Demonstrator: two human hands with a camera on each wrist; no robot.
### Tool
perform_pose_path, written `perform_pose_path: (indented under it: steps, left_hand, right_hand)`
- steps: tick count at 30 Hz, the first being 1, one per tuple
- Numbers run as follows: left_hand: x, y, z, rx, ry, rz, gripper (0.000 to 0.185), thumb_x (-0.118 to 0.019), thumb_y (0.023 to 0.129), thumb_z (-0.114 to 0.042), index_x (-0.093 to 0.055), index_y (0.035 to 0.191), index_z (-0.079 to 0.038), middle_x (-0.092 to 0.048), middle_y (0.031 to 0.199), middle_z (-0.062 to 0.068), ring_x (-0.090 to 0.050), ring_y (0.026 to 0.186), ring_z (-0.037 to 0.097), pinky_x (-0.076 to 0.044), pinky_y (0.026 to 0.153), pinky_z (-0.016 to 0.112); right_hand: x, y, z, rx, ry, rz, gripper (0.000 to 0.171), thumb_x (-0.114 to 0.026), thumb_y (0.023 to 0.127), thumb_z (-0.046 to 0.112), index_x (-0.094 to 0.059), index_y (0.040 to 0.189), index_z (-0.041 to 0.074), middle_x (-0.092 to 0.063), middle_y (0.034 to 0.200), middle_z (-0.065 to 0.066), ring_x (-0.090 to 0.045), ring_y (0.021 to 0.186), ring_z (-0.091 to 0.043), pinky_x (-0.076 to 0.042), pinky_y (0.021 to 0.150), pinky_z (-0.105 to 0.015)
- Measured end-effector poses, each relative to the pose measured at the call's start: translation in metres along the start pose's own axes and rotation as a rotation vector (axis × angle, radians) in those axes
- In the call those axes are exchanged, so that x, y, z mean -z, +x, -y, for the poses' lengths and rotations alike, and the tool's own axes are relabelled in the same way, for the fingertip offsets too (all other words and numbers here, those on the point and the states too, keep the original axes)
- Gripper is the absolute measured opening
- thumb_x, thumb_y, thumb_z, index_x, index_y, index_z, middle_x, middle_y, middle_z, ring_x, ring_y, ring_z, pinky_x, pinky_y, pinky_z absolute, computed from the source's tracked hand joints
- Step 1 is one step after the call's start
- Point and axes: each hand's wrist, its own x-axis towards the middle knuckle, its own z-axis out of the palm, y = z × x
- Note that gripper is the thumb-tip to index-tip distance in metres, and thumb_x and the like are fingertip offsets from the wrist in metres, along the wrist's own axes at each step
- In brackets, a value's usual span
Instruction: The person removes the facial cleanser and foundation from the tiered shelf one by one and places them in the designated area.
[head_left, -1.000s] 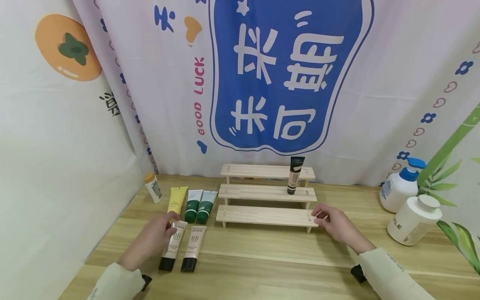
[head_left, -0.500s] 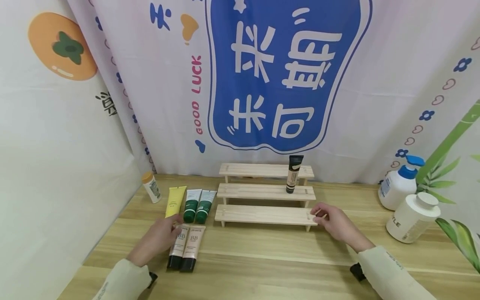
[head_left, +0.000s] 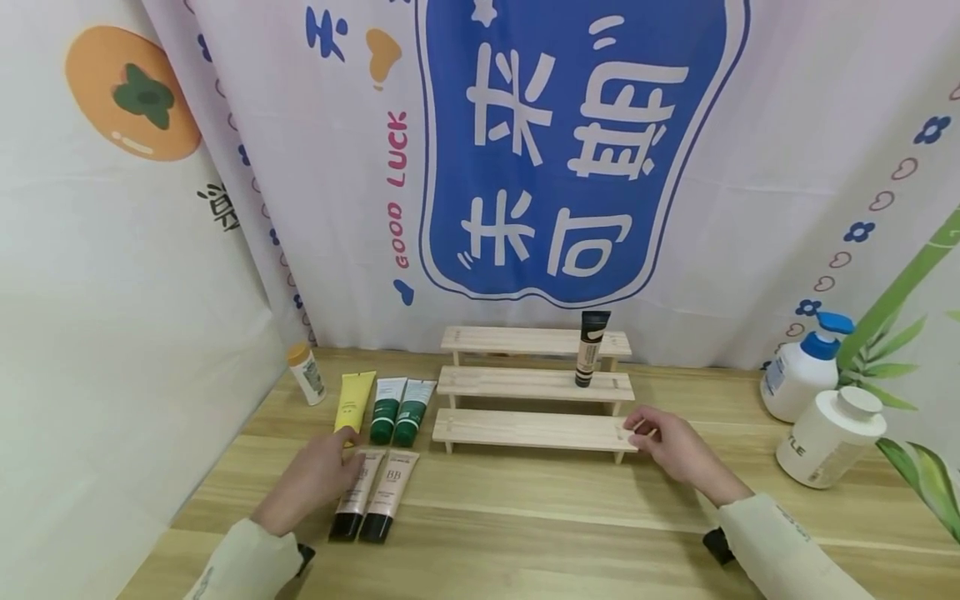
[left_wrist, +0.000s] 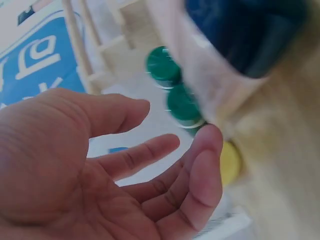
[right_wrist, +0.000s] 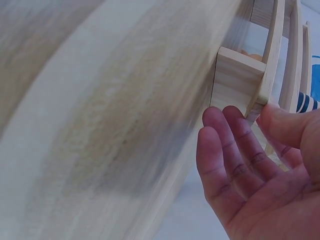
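Observation:
Two pinkish BB cream tubes with black caps lie side by side at the front left: a left BB cream tube (head_left: 352, 507) and a right BB cream tube (head_left: 390, 492). My left hand (head_left: 315, 475) is over the upper end of the left tube, partly hiding it. In the left wrist view, its thumb and fingers are apart with nothing between them. My right hand (head_left: 670, 446) pinches the right end of the lowest step of a three-step wooden rack (head_left: 525, 429) between thumb and fingers. A black-capped tube (head_left: 589, 350) stands upright on the rack's middle step.
Beyond the left hand lie a yellow tube (head_left: 352, 404) and two green-and-white tubes (head_left: 386, 412). A small orange-capped bottle (head_left: 306, 375) stands at the left edge. A white pump bottle (head_left: 801, 379) and a white jar (head_left: 828, 437) stand right. A printed curtain (head_left: 360, 292) hangs behind.
The left BB cream tube has moved right, up against the other one, and my left hand has let go of it. The right hand stays at the rack.

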Motion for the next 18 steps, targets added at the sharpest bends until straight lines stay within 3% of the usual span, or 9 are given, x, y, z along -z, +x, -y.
perform_pose_path:
  steps: [4,8,13,18]
  left_hand:
    - [0.010,-0.002,-0.014,-0.062,0.012,-0.057,0.034,-0.057,0.093,-0.016,-0.054,0.121,0.002,-0.050,0.064,0.003,-0.047,0.048,0.014,-0.039,0.041,0.028]
    - [0.020,-0.001,-0.038,-0.194,0.008,-0.166,0.026,-0.059,0.091,-0.014,-0.058,0.115,-0.001,-0.052,0.064,-0.001,-0.047,0.050,0.012,-0.040,0.042,0.027]
    - [0.023,0.009,-0.077,-0.368,0.007,-0.333,0.023,-0.064,0.088,-0.012,-0.061,0.110,-0.006,-0.056,0.074,-0.003,-0.049,0.058,0.010,-0.043,0.048,0.026]
    - [0.019,0.030,-0.122,-0.523,-0.072,-0.462,0.026,-0.067,0.085,-0.007,-0.062,0.110,-0.005,-0.060,0.084,0.001,-0.056,0.070,0.014,-0.048,0.058,0.027]
  right_hand:
    - [0.000,0.000,0.000,-0.003,0.003,-0.004,0.014,-0.065,0.088,0.003,-0.061,0.100,0.010,-0.061,0.088,-0.001,-0.056,0.078,-0.014,-0.048,0.067,-0.033]
    - [-0.001,0.000,0.001,0.000,0.003,-0.009,0.015,-0.065,0.088,0.002,-0.061,0.100,0.009,-0.061,0.087,-0.001,-0.057,0.078,-0.014,-0.048,0.067,-0.032]
    - [-0.001,0.000,0.001,-0.006,0.008,-0.012,0.014,-0.065,0.088,0.003,-0.062,0.101,0.009,-0.061,0.088,-0.001,-0.057,0.079,-0.015,-0.048,0.067,-0.032]
    - [0.001,-0.001,0.002,-0.004,0.024,-0.011,0.014,-0.064,0.088,0.003,-0.062,0.101,0.008,-0.062,0.089,-0.001,-0.057,0.077,-0.015,-0.048,0.065,-0.031]
